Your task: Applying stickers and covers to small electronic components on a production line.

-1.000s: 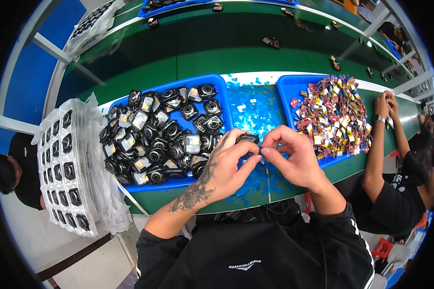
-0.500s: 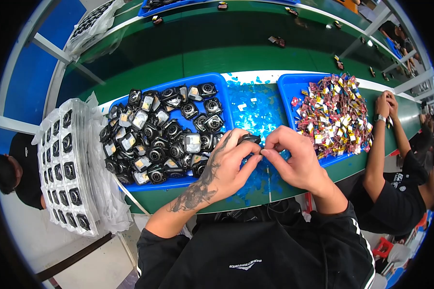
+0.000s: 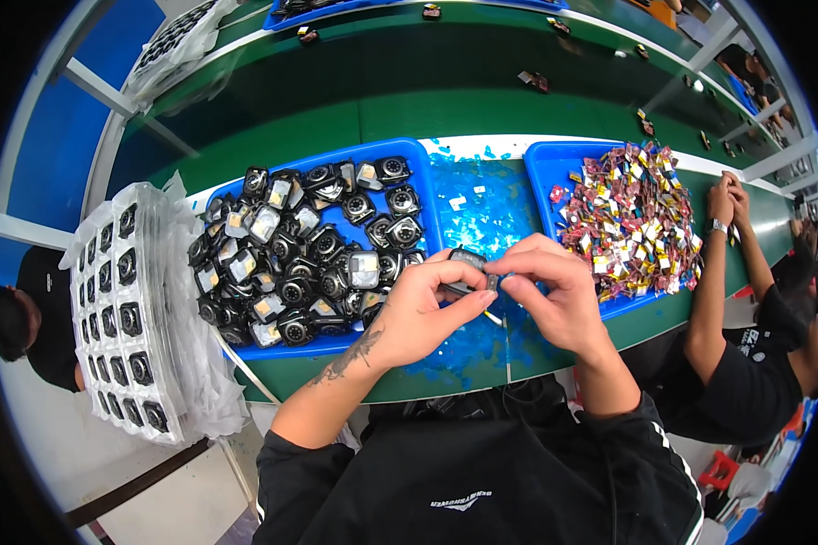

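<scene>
Between the thumb and fingers of my left hand (image 3: pixel 413 313) is a black watch case (image 3: pixel 467 258), tilted and partly covered by the fingers. My right hand (image 3: pixel 562 289) meets it at the right edge, index finger and thumb bent in a pinch. Whatever that pinch holds is too small or hidden to name. To the left, a blue tray (image 3: pixel 433 204) holds a heap of black watch cases (image 3: pixel 325 243), some with pale square faces up. On the right, another blue tray (image 3: pixel 538 173) carries a pile of small red, yellow and white parts (image 3: pixel 629 218).
Bits of blue film (image 3: pixel 482 213) litter the bench between the trays. White moulded trays of watch cases (image 3: pixel 118 313) are stacked at far left. Beyond runs a green conveyor belt (image 3: pixel 409 109) with scattered small parts. A co-worker's arms (image 3: pixel 720 245) reach in at right.
My left hand has turned, so more of the watch case shows. My right fingers have shifted onto its edge and opened a little. Parts on the belt have slid slightly right.
</scene>
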The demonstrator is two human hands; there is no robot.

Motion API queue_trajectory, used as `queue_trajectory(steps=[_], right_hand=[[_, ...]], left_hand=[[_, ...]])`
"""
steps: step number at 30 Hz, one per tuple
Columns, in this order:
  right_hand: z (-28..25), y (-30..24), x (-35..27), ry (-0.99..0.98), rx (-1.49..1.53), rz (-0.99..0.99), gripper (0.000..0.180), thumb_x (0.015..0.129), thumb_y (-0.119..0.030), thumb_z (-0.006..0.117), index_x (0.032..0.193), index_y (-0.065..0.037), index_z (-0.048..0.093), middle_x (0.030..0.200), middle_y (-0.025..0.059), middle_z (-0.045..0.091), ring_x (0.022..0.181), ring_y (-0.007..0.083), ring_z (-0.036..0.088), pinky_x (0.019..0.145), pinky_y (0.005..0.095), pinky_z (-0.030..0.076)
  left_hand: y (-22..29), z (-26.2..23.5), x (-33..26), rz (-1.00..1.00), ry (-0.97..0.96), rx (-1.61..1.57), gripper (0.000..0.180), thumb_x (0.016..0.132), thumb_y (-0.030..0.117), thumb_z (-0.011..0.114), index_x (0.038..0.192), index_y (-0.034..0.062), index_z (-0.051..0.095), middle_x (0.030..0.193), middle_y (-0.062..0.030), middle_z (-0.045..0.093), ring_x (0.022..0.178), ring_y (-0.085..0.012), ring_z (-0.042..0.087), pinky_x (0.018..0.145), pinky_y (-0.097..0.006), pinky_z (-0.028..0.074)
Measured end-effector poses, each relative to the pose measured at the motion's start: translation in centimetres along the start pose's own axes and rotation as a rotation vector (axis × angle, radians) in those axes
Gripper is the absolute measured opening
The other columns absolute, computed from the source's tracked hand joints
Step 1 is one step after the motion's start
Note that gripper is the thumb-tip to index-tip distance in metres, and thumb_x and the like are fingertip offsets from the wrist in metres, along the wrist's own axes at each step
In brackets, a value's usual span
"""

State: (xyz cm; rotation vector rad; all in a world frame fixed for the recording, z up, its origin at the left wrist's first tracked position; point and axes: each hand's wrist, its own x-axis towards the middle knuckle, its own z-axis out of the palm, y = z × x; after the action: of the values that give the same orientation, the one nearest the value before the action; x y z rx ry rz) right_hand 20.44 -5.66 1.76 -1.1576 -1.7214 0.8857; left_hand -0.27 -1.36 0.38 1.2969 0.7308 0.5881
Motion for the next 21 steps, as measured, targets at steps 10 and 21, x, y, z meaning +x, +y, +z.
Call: queue_trajectory(steps=[10, 21], right_hand=[[-0.3, 0.7, -1.2, 0.157, 0.652, 0.169, 0.013, 0.088, 0.003, 0.064, 0.097, 0.001, 0.055, 0.095, 0.0082, 0.062, 0.085, 0.0087, 0.059, 0.072, 0.0227, 0.051], [1.2, -1.4, -0.5, 0.082, -0.182, -0.074, 0.011, 0.084, -0.003, 0.071, 0.095, -0.003, 0.068, 0.097, 0.009, 0.063, 0.085, 0.0197, 0.064, 0.074, 0.0288, 0.053]], left_hand=[[0.6, 0.7, 0.1, 0.182, 0.208, -0.192, 0.045, 0.094, -0.005, 0.048, 0.135, 0.0054, 0.033, 0.12, -0.0123, 0.059, 0.093, -0.0075, 0.055, 0.078, -0.023, 0.044], [1.8, 0.5, -0.6, 0.229, 0.243, 0.485, 0.027, 0.083, -0.004, 0.067, 0.109, 0.0006, 0.069, 0.091, -0.0055, 0.061, 0.068, -0.0054, 0.054, 0.058, -0.019, 0.043]])
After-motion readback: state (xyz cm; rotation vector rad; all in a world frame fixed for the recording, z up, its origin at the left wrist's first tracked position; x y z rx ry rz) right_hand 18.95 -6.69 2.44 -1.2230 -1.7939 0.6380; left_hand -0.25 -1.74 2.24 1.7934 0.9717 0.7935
